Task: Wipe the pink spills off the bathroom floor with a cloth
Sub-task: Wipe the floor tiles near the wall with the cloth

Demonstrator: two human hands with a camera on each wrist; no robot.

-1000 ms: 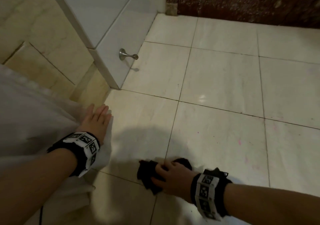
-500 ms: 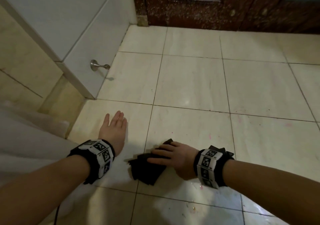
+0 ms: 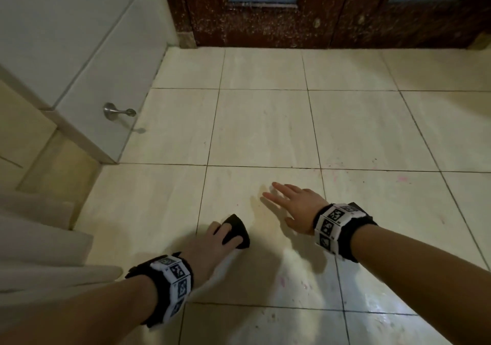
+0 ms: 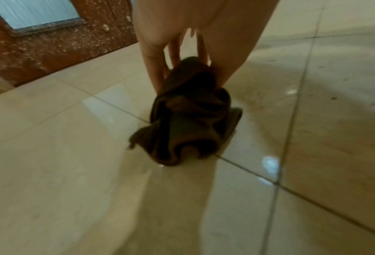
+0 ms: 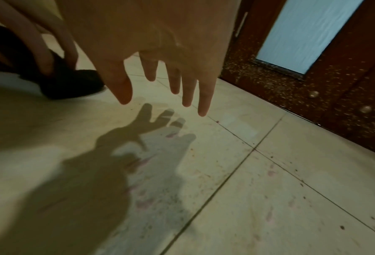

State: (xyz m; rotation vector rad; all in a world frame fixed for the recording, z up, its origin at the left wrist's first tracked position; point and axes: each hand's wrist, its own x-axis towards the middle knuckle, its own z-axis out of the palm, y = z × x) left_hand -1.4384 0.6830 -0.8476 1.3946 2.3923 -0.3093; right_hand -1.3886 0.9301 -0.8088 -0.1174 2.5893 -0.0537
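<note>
Pink spills (image 5: 142, 203) beneath right hand (image 5: 160, 43), wrist-view only.

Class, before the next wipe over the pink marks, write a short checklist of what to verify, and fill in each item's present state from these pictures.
1. Cloth in hand: ok, the left hand grips it, bunched up, as the left wrist view shows.
2. Cloth down at the floor: ok, its lower folds meet the tile.
3. Right hand out of the way: ok, open, fingers spread, holding nothing, off to the right of the cloth.
4. Pink marks located: ok, some near the right hand, more nearer the person.
5. Floor already clean: not ok, pink remains.
6. Cloth damp enough: cannot tell.
</note>
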